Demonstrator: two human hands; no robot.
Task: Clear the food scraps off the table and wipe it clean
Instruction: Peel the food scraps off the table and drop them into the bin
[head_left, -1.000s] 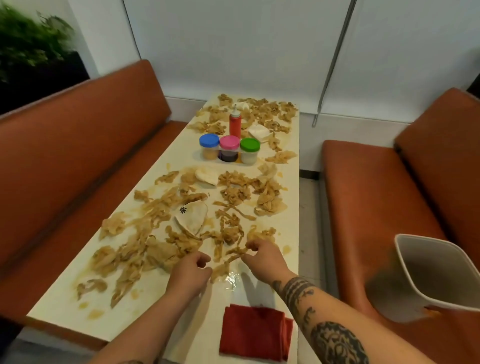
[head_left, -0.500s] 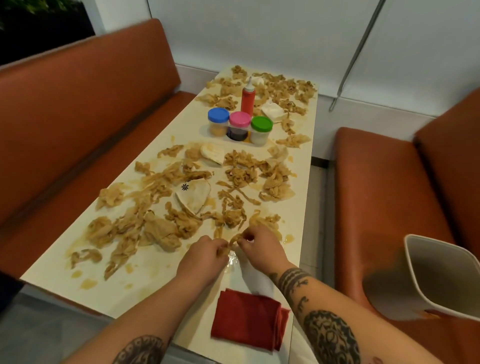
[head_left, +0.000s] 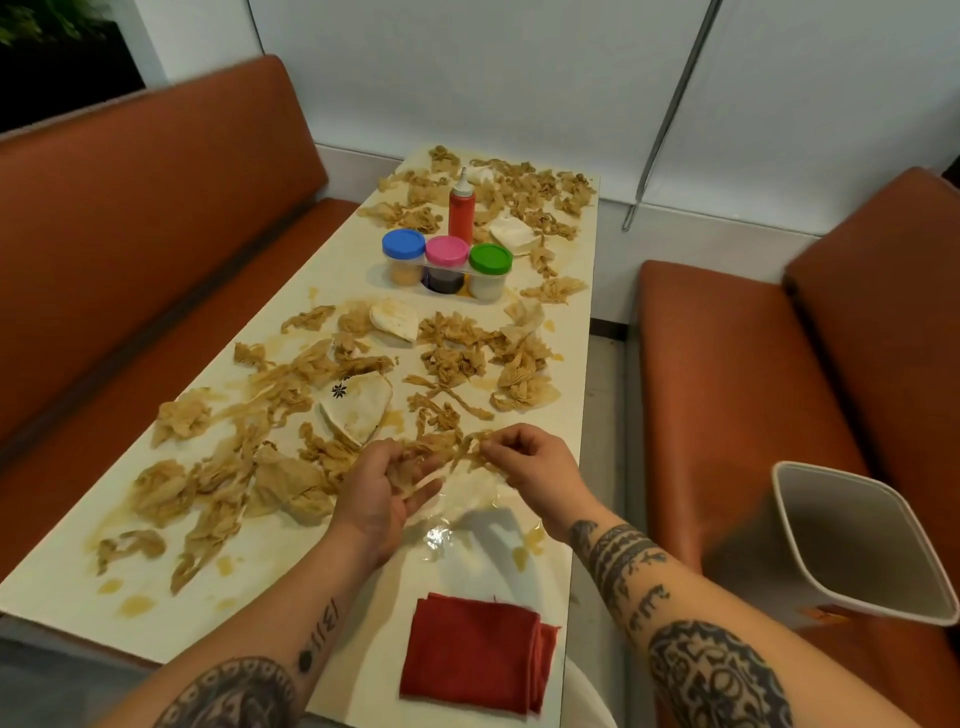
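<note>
Brown, wet food scraps (head_left: 447, 358) lie strewn over most of the long cream table (head_left: 291, 587). My left hand (head_left: 382, 493) is palm up near the table's front, with strips of scrap lying across its curled fingers. My right hand (head_left: 524, 462) pinches the other end of the same bunch of scraps (head_left: 441, 457), lifted just above the wet tabletop. A folded red cloth (head_left: 475, 652) lies at the front edge, near my right forearm. A white bin (head_left: 857, 540) stands tilted on the right bench, its mouth open toward me.
A red sauce bottle (head_left: 461, 210) and three jars with blue (head_left: 403, 254), pink (head_left: 447, 262) and green (head_left: 491, 270) lids stand mid-table. Pale flatbread pieces (head_left: 358, 408) lie among the scraps. Orange benches (head_left: 727, 395) flank the table; a wall closes the far end.
Both hands came together over a bunch of scraps near the front edge and lifted it off the table. My left hand turned palm up under it. The camera tilted and shifted.
</note>
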